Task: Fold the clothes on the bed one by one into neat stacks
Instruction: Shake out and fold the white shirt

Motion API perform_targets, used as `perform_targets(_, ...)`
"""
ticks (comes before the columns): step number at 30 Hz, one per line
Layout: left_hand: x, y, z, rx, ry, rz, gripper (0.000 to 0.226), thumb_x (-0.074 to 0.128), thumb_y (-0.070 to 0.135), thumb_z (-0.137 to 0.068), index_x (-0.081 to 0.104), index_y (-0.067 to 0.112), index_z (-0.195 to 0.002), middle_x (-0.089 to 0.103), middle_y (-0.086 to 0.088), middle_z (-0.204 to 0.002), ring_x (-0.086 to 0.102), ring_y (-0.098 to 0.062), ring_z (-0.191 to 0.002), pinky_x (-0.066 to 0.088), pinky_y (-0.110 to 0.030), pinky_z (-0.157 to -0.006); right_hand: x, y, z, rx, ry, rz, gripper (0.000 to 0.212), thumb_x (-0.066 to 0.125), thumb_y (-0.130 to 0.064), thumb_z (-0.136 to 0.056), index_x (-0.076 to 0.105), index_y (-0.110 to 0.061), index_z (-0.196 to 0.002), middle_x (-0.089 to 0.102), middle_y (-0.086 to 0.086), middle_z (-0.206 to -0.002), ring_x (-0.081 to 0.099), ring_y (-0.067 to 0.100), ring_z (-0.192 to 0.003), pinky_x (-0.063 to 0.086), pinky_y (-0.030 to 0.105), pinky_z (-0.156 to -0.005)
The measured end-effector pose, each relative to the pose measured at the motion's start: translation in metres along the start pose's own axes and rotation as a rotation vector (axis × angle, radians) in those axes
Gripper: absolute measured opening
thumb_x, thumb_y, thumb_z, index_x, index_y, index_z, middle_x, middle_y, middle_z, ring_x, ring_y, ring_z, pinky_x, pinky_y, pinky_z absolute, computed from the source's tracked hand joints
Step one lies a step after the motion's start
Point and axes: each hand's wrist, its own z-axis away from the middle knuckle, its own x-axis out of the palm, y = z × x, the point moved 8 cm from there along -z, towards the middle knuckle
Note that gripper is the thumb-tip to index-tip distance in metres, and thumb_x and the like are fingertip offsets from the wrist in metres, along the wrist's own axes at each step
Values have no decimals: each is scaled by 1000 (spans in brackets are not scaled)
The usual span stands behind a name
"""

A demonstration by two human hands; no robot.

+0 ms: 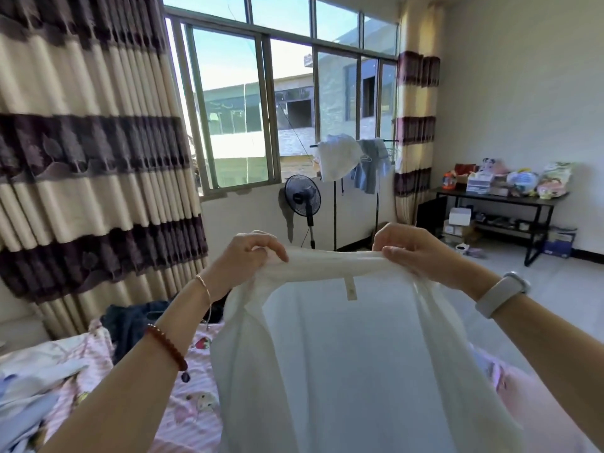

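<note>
Left hand (251, 256) and right hand (415, 248) each pinch, fingers curled, the top edge of the white garment (343, 354) held up over the near bed (192, 403), so keep the edge taut and level, lower it flat, then fold (neck tag (349, 288) shows no readable writing).
</note>
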Motion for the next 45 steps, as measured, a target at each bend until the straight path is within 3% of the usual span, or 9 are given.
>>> perform_targets(3, 2, 7, 4, 53, -56, -154, 18, 56, 2, -88, 73, 10, -90, 50, 0, -98, 51, -8, -83, 39, -9, -75, 13, -7, 0, -21, -82, -22, 23, 54, 2, -89, 70, -15, -90, 66, -4, -91, 61, 7, -87, 47, 16, -81)
perform_targets(7, 4, 3, 9, 80, -90, -483, 10, 76, 34, -74, 74, 25, -79, 49, 11, -97, 54, -12, -91, 40, -26, -92, 26, 1, -3, 29, -139, 46, 22, 61, -7, -87, 69, -27, -93, 66, -8, -93, 60, -6, -81, 46, 12, -79)
perform_targets(13, -7, -2, 7, 108, -13, -501, 11, 76, 30, -74, 73, 20, -77, 46, 14, -103, 55, -16, -96, 42, -39, -95, 45, 8, -13, 22, -185, 315, 3, 65, -19, -87, 64, -21, -89, 57, -4, -91, 49, -16, -60, 37, 6, -61)
perform_targets(18, -27, 1, 6, 213, 176, -577, 15, 76, 30, -73, 75, 15, -77, 48, 7, -100, 38, -12, -95, 36, -40, -93, 55, 8, -17, 0, -203, 420, 5, 64, -19, -87, 65, -15, -89, 56, 0, -92, 49, 0, -68, 40, 18, -66)
perform_targets(23, -41, 15, 12, 268, 372, -481, 16, 71, 26, -80, 74, 11, -85, 50, 10, -75, 52, -14, -72, 40, -18, -72, 45, 10, -18, -24, -46, 581, 8, 64, -15, -86, 71, -12, -89, 57, 1, -104, 56, 22, -95, 46, 38, -86)
perform_targets(27, -35, 16, 8, 246, 372, -431, 13, 62, 24, -88, 70, 13, -88, 58, 3, -84, 52, -10, -71, 33, -6, -64, 24, -12, -13, -120, 414, 816, 9, 65, -14, -84, 74, -11, -85, 51, 3, -86, 48, 24, -80, 33, 31, -70)
perform_targets(31, -27, 13, 4, 202, 315, -348, 10, 55, 23, -93, 61, 17, -89, 57, 8, -75, 51, -10, -67, 35, -10, -57, 16, -10, -15, -30, 520, 756, 17, 57, -15, -89, 73, -11, -86, 45, -1, -75, 42, 19, -62, 27, 23, -54)
perform_targets(39, -20, 34, 20, 417, 316, -499, 15, 51, 28, -94, 57, 16, -89, 44, 15, -59, 45, -5, -54, 32, -15, -54, 7, 11, -10, 59, 505, 396, 12, 50, -11, -94, 59, -14, -87, 57, 3, -84, 50, 16, -72, 31, 17, -61)
perform_targets(45, -21, 12, 25, 288, 412, -485, 17, 44, 27, -98, 51, 12, -94, 52, 1, -69, 48, -25, -59, 35, -34, -55, 22, 3, 1, -73, 404, 310, 12, 42, -10, -97, 51, -11, -90, 55, 6, -73, 47, 24, -65, 28, 31, -58)
